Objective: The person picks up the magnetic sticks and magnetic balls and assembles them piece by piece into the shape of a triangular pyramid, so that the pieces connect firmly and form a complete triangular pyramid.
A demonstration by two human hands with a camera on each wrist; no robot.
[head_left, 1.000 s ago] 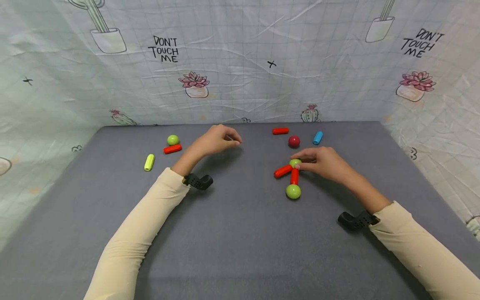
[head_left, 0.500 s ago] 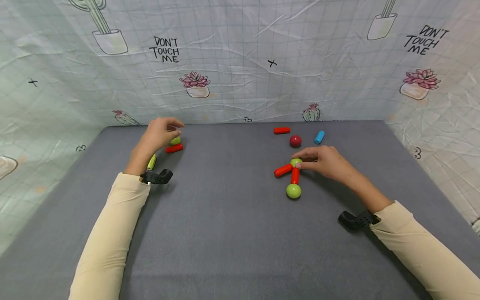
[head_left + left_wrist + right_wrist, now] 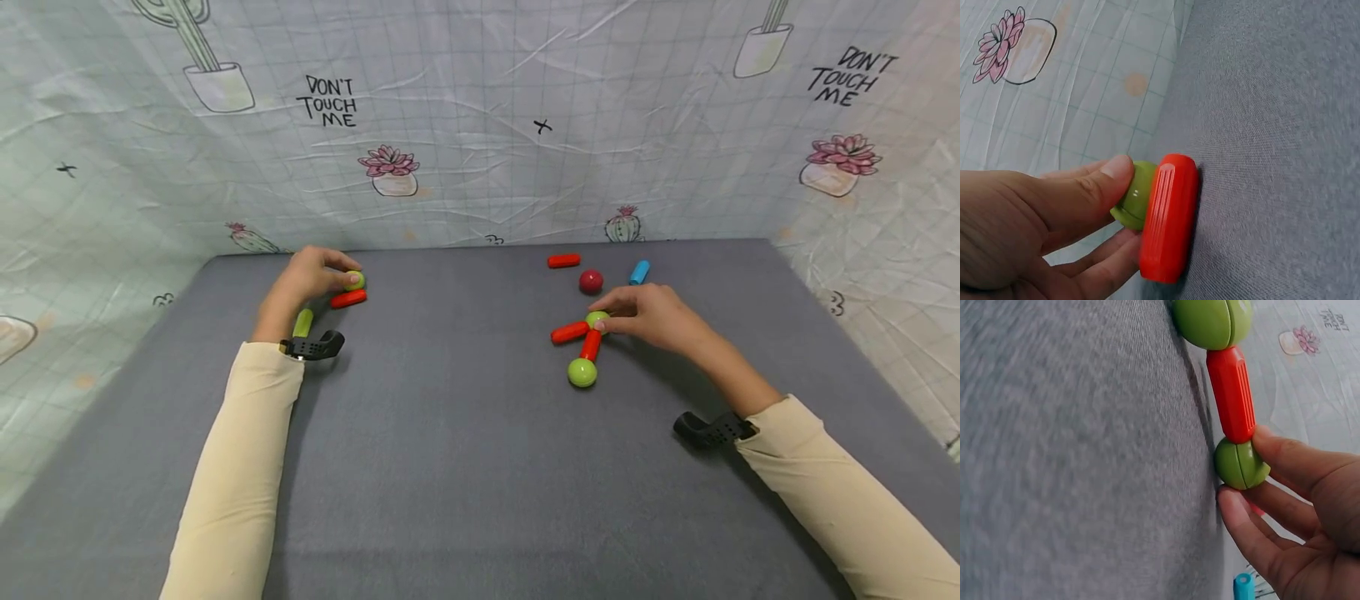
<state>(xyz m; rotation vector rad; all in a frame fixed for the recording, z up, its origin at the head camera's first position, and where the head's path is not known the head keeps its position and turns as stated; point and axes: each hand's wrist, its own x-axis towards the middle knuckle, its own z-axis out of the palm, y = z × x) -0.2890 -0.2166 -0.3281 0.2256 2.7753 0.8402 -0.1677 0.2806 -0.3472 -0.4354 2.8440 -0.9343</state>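
The left hand (image 3: 311,273) has just pinched a green ball (image 3: 1136,199); well apart, the right hand (image 3: 654,317) grips a linked ball (image 3: 1239,465), so both seem occupied.

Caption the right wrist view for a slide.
The right hand pinches a green ball, a red rod linking it to a second green ball; a blue rod peeks in below.
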